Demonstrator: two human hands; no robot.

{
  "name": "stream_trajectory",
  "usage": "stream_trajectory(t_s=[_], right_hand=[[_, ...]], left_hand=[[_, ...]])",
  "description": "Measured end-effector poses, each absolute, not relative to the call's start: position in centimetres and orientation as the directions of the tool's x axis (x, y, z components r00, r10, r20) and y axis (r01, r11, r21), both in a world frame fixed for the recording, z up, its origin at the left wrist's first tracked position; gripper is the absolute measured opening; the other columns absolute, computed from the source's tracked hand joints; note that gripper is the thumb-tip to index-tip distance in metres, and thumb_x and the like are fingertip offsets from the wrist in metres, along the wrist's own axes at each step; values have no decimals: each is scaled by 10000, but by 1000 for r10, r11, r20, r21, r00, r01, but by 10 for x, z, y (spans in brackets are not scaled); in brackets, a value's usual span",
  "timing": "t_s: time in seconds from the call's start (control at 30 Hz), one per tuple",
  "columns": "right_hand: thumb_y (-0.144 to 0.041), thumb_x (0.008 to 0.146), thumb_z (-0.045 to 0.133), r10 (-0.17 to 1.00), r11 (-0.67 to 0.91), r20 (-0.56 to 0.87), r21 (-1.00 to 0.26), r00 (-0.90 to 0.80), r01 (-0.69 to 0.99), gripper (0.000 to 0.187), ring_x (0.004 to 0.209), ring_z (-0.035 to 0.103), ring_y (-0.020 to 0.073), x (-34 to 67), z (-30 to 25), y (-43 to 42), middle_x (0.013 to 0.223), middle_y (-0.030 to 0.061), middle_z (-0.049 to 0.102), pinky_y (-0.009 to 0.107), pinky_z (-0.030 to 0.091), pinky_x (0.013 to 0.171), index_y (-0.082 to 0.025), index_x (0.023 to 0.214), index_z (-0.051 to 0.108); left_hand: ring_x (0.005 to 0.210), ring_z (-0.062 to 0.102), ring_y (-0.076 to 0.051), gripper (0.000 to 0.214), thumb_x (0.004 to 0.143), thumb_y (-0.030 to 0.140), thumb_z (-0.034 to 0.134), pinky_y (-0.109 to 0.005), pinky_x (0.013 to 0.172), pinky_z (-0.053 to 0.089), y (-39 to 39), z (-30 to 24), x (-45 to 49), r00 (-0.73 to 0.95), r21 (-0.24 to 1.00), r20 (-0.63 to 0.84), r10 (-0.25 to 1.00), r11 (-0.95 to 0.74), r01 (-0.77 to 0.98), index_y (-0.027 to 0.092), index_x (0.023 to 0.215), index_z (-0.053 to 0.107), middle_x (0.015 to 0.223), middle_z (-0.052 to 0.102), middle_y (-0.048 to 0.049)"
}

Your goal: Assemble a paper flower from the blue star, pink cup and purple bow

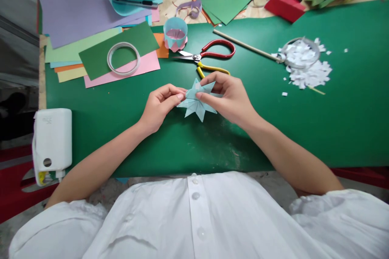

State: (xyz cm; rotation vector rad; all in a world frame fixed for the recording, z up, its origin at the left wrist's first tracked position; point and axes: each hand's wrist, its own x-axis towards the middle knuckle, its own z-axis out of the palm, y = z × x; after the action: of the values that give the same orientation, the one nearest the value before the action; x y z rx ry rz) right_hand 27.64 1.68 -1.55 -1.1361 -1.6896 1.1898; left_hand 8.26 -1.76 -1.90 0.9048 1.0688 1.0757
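Observation:
A light blue folded paper star (199, 107) with several points is held between my two hands just above the green table. My left hand (161, 105) pinches its left tip between thumb and fingers. On the other side, my right hand (229, 95) grips the star, thumb on top and fingers behind. A small white piece (197, 86) shows on an upper point of the star. Right behind my hands lie scissors (197, 56) with one red and one yellow handle, blades to the left. The fingers of my right hand hide part of the yellow handle.
A tape roll (110, 58) rests on green and pink paper strips at left. Behind the scissors stands a blue and pink paper cup (175, 28). White paper scraps (313, 75), a ring (317, 54) and a stick (246, 44) lie right. A white device (53, 137) sits at the left edge.

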Motion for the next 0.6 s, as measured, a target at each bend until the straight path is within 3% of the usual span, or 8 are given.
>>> stream_trajectory(t_s=[0.13, 0.3, 0.6], right_hand=[[-205, 755, 749, 945, 140, 66, -967, -321, 214, 145, 639, 551, 121, 276, -11, 17, 708, -13, 614, 239, 403, 527, -189, 861, 651], [-256, 764, 747, 884, 70, -26, -980, -466, 188, 166, 568, 477, 85, 277, -2, 17, 627, -45, 559, 231, 343, 512, -163, 882, 675], [-258, 756, 760, 821, 43, -50, -988, -568, 149, 286, 683, 634, 124, 281, -1, 19, 761, 0, 676, 235, 477, 603, -142, 977, 621]], left_hand=[[801, 648, -105, 194, 785, 350, 741, -216, 737, 529, -18, -18, 83, 123, 940, -235, 964, 258, -223, 169, 721, 713, 959, 755, -39], [755, 626, -101, 196, 740, 340, 807, -211, 685, 533, -18, -24, 82, 92, 957, -195, 976, 210, -200, 182, 768, 694, 887, 703, -7], [769, 636, -108, 198, 747, 334, 809, -225, 710, 543, -18, -23, 81, 174, 987, -104, 979, 122, -100, 175, 783, 697, 836, 691, -10]])
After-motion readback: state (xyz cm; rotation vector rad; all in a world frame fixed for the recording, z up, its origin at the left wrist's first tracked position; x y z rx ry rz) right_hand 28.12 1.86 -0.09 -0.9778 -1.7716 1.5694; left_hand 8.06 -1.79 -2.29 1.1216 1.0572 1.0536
